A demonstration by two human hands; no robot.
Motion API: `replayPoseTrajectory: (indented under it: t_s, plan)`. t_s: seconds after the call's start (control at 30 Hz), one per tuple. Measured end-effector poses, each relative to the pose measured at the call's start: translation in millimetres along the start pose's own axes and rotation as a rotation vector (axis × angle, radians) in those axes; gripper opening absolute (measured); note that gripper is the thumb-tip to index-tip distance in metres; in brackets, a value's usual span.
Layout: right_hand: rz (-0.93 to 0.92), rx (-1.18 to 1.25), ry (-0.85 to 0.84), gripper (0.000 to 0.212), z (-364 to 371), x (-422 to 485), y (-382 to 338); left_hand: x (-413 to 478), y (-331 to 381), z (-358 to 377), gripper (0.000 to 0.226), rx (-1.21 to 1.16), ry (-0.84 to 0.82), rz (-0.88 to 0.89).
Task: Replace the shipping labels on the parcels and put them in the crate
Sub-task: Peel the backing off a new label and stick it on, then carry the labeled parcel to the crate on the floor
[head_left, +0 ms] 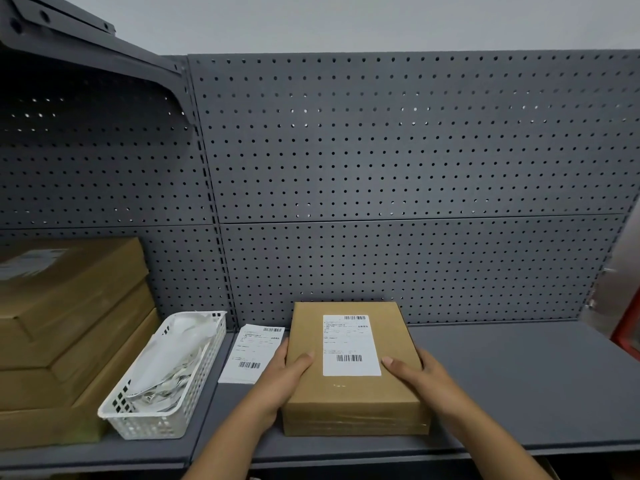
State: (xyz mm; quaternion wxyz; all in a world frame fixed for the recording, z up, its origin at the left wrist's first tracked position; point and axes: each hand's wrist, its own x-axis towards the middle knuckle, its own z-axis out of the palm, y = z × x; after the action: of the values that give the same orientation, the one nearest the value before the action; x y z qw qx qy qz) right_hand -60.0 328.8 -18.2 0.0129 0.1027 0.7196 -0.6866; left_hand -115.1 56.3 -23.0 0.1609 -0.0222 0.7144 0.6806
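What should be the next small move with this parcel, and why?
Probably the right hand should let go and lift a corner of the label while the left hand steadies the parcel: both hands hold its sides, its label lies flat, and a loose label sheet lies beside it.

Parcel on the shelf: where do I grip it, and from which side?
Grip the parcel by its two long side edges, one hand from each side, thumbs on top clear of the label. It lies flat and broad; the left hand and right hand hold it so.
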Motion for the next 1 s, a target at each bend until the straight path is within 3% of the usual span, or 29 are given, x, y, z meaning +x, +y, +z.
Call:
replayPoseTrajectory:
  t_s: [0.1, 0.43, 0.9, 1.0]
  plan:
    - [0.071, 0.107, 0.024, 0.042, -2, -2, 3, 1, -7, -6, 0.059, -0.077, -0.053, -0.069]
    - [0.096, 0.224, 0.074, 0.020, 6, -7, 4, -3, -13, 3, 0.036, -0.171, -0.035, -0.077]
    - [0.082, 0.217, 0.099, 0.030, 8, -20, -4, -17, 1, 10, 0.029, -0.258, 0.027, -0.067]
    - [0.086, 0.223, 0.116, 0.024, 9, -27, -7, -23, 7, 10, 0.025, -0.236, 0.014, -0.052]
